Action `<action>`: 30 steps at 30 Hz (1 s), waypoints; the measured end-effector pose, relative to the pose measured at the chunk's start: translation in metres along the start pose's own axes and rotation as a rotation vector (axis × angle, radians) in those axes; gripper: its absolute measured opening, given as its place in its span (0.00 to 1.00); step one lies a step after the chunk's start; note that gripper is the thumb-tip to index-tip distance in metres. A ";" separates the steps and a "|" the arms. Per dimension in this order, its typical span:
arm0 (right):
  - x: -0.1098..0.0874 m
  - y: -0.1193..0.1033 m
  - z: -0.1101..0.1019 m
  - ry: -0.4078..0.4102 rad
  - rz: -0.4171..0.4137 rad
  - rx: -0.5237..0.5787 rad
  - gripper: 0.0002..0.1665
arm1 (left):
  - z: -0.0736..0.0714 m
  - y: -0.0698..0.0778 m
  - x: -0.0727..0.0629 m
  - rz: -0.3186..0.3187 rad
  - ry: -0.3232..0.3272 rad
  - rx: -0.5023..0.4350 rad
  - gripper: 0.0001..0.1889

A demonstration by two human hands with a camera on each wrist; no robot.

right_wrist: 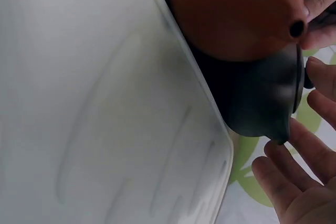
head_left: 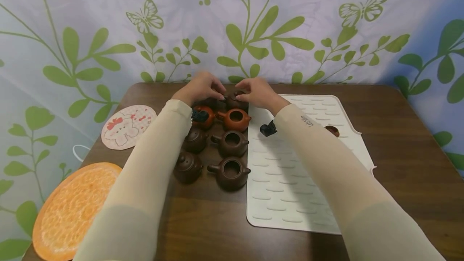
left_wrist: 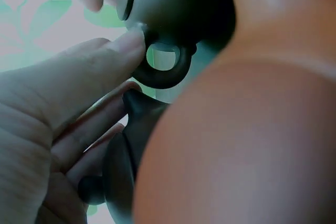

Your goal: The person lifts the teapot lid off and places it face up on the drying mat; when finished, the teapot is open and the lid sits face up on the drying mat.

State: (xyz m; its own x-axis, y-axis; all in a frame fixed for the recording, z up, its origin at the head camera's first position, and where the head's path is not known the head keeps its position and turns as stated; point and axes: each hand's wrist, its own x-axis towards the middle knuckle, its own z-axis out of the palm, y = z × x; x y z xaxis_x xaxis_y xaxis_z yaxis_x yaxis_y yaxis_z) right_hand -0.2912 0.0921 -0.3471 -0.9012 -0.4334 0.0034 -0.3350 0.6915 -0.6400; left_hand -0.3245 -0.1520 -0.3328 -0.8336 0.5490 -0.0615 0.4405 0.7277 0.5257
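Note:
A dark lidded teapot (head_left: 232, 103) stands at the back of the right-hand column of teapots. My left hand (head_left: 203, 88) pinches its handle, thumb tip at the handle's top in the left wrist view. Lower in that view, the spout of another dark lidded teapot (left_wrist: 118, 169) points at my left fingers. From the other side, my right hand (head_left: 259, 92) reaches over the back teapot, with spread fingers (right_wrist: 315, 145) at the spout and near the lid knob. An orange-brown teapot (head_left: 235, 120) without a lid sits just in front, its spout toward the mat.
Two dark open teapots (head_left: 232, 172) fill the front of the right column. Lidded teapots (head_left: 188, 167) form the left column, partly behind my sleeve. A white ridged mat (head_left: 272, 208) bears a small reddish-brown piece (head_left: 332, 131). Round mats (head_left: 79, 208) lie left.

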 end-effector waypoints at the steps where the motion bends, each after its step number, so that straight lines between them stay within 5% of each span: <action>1: 0.001 0.001 0.002 0.003 -0.004 0.001 0.26 | 0.000 0.000 0.000 -0.003 -0.005 0.003 0.11; 30: -0.001 -0.005 0.021 0.123 0.061 0.049 0.18 | 0.008 -0.001 0.001 -0.058 0.007 0.015 0.08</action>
State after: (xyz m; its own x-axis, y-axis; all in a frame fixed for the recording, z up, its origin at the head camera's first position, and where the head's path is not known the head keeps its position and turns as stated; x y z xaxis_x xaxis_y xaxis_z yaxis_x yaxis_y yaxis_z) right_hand -0.2831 0.0770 -0.3605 -0.9472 -0.3156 0.0556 -0.2678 0.6843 -0.6783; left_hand -0.3226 -0.1488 -0.3398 -0.8602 0.5027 -0.0855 0.3960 0.7642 0.5090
